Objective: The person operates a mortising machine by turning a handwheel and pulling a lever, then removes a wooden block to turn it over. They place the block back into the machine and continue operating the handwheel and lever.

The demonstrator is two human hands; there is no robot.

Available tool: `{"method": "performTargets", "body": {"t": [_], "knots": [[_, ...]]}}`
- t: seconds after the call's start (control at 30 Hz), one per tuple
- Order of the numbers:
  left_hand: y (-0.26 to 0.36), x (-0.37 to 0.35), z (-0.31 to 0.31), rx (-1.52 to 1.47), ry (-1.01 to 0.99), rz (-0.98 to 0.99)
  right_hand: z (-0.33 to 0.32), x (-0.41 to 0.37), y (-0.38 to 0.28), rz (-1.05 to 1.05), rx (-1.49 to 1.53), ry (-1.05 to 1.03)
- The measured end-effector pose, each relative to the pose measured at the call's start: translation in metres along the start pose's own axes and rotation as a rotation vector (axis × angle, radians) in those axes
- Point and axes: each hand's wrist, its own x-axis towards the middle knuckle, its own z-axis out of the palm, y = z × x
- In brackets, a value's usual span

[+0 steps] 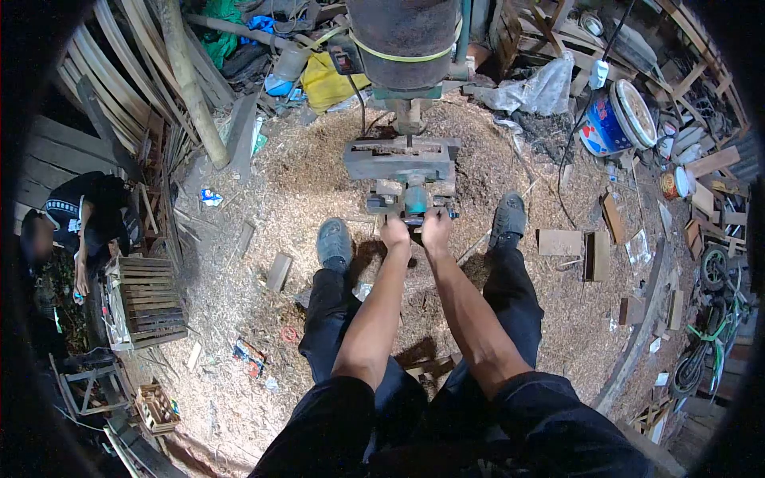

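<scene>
**Both grips clenched at the front of the machine**

The left grip and the right grip sit side by side, almost touching, with both fists closed on the dark crossbar that runs across just beyond the knuckles. A teal fitting rises from that bar, directly ahead of the gap between the two grips. Whether the fingers wrap the bar fully is too small to make out.

Just beyond the fitting lies the grey machine table, and further ahead of it stands the rusty drum of the machine.

The left shoe is planted just outside the left grip, and the right shoe stands a little outside the right grip. Both are on the sawdust-covered floor.

A wood block lies on the floor beyond the left shoe. Well away on the left grip's side stands a slatted crate, with a co-worker in a dark shirt crouched beside it. Well away on the right grip's side, and ahead of it, is a blue and white bucket.
</scene>
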Motion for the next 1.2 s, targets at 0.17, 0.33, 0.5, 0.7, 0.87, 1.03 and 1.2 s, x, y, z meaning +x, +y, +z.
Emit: {"method": "performTargets", "body": {"t": [0.17,0.33,0.5,0.7,0.87,1.03,1.2], "knots": [[0.009,-0.016,-0.006,0.289,0.025,0.322,0.002,0.017,0.04,0.053,0.148,-0.067],[0.01,-0.012,-0.015,-0.009,-0.117,-0.01,-0.001,-0.001,0.002,-0.017,-0.151,-0.004],[-0.049,0.047,0.001,-0.46,-0.23,-0.186,-0.002,-0.022,-0.04,-0.163,-0.365,0.071],[-0.034,0.034,0.007,-0.27,0.046,0.023,0.009,-0.015,-0.022,-0.249,-0.317,0.186],[0.037,-0.049,-0.009,0.442,0.097,0.395,0.009,0.026,0.061,0.047,0.222,-0.111],[0.029,-0.042,-0.01,0.638,0.022,0.498,0.01,0.038,0.101,0.383,0.565,-0.341],[-0.021,0.03,0.003,-0.191,-0.069,-0.003,-0.001,-0.017,-0.025,-0.258,-0.073,0.038]]}}
